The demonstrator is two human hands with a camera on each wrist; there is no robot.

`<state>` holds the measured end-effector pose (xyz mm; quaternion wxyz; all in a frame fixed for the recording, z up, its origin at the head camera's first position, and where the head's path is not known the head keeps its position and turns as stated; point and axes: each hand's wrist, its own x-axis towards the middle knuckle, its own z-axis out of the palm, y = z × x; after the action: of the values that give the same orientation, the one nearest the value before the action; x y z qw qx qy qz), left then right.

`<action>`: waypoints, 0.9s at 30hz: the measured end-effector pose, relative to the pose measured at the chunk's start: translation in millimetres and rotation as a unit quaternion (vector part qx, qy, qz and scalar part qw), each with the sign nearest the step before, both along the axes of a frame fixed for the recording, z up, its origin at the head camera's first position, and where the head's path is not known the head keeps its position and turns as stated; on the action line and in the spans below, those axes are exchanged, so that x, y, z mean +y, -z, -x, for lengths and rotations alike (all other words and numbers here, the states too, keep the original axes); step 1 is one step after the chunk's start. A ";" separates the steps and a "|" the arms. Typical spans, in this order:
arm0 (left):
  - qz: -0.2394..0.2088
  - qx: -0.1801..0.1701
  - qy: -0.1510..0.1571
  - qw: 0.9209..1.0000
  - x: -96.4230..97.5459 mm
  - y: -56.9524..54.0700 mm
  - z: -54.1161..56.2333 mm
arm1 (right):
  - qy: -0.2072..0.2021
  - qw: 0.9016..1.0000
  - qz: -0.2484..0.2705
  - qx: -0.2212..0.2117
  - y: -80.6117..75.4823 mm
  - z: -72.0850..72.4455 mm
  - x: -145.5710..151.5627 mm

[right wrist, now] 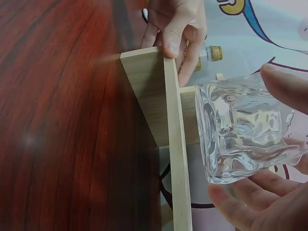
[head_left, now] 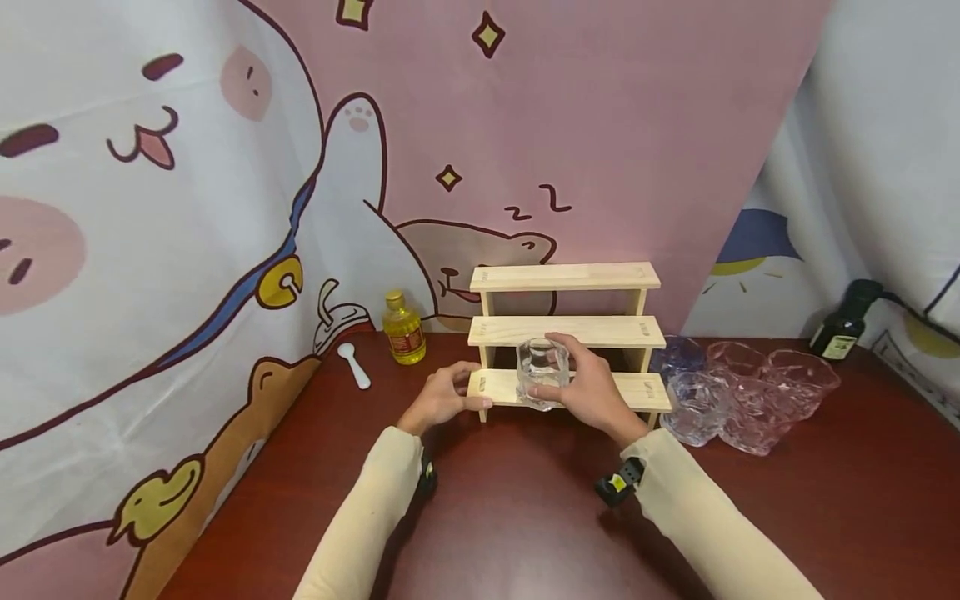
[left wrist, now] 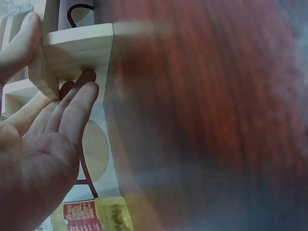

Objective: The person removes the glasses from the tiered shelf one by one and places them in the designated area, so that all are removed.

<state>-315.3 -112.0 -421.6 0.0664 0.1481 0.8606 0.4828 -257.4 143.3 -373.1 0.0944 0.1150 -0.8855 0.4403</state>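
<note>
A three-tier wooden stand (head_left: 600, 331) stands on the table. My right hand (head_left: 596, 387) holds a clear drinking glass (head_left: 542, 362) between thumb and fingers, upright and close over the lowest step (head_left: 618, 387). The right wrist view shows the glass's wavy, faceted wall (right wrist: 240, 134), with the base right at the board. At the stand's left end, my left hand (head_left: 442, 396) grips the end of the lowest step, its thumb on the front edge. From the left wrist, the other fingers (left wrist: 79, 108) reach along the stand's side support (left wrist: 82, 50).
Several clear, blue and pink glasses (head_left: 757, 408) cluster right of the stand. To its left are a yellow oil bottle (head_left: 406, 333) and a white spoon (head_left: 354, 367). A dark bottle (head_left: 843, 325) stands at the back right. A printed cloth (head_left: 600, 125) hangs behind.
</note>
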 end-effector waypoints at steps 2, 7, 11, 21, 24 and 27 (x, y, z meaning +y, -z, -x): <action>-0.003 0.000 0.002 1.000 1.1 1.4 -0.7 | -0.002 1.000 0.003 -0.001 -0.1 -4.8 6.0; -0.009 0.001 -0.007 1.000 1.0 2.0 -0.4 | -0.030 0.999 0.034 -0.008 -8.3 -13.4 20.7; -0.002 -0.002 -0.006 1.000 1.4 2.8 0.4 | -0.046 0.998 0.044 -0.007 -18.6 -22.6 34.1; 0.006 0.003 -0.007 1.000 1.0 0.9 1.0 | -0.048 0.999 0.013 0.023 -35.5 -41.8 61.6; 0.008 0.006 0.001 1.000 0.8 0.5 1.2 | -0.051 0.999 0.013 0.014 -36.0 -45.0 69.8; 0.010 0.007 0.008 1.000 0.5 0.5 0.3 | -0.055 0.998 0.013 0.000 -35.7 -47.7 76.8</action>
<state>-315.6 -111.5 -422.1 0.0660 0.1580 0.8648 0.4721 -209.6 220.0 -337.5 0.0717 0.1621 -0.8720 0.4563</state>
